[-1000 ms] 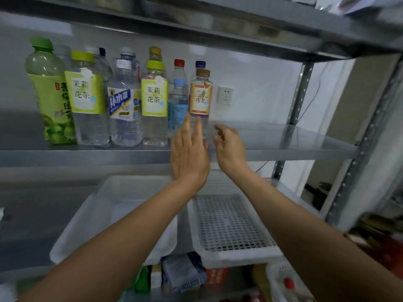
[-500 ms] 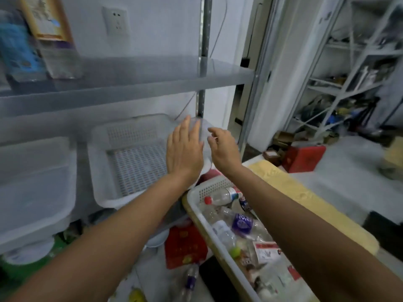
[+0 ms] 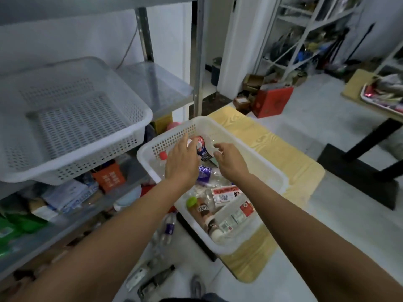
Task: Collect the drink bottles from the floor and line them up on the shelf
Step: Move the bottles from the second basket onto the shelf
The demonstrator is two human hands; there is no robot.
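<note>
At frame centre a basket [image 3: 174, 137] holds jumbled clear bottles [image 3: 224, 194]. Left grip [image 3: 182, 163], fingers straight, touches a red-and-blue-labelled bottle [image 3: 201, 147] at its upper end; right grip [image 3: 231, 162] hovers beside, relaxed, empty

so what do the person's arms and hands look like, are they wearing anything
Both arms are bare as far up as the view shows, no sleeves in sight. The left hand and right hand are bare too: no gloves, and no watch, bracelet or ring that I can make out.
</note>
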